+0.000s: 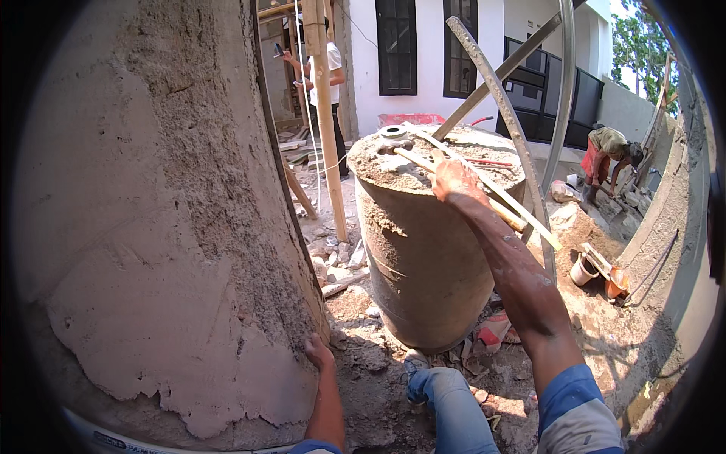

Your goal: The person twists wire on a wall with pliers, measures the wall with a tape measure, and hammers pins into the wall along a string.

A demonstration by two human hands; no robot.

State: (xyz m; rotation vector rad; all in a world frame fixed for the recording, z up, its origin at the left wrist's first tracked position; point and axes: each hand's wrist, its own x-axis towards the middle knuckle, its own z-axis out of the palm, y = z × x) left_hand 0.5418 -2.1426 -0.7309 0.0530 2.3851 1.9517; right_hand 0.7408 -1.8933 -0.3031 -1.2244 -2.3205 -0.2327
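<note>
My left hand [319,350] is low at the corner of a rough, partly plastered wall [170,272]. Its fingers curl against the lower end of a wooden board [315,306] that runs up the wall's edge. My right arm reaches forward over a tall concrete cylinder [431,267]. On its rough top lies a hammer [417,159] with a pale wooden handle, and my right hand [455,179] is closed around that handle, fingers partly hidden. A thin wooden strip [510,201] lies slantwise beside the hand. A tape roll or ring [392,131] sits near the hammer head.
Past the cylinder stand a bamboo pole [323,113], a curved bar [505,102] and a slanted beam [493,85]. A bucket [583,269] rests on sandy ground at right. One person [329,74] stands behind the pole; another [610,150] bends over rubble.
</note>
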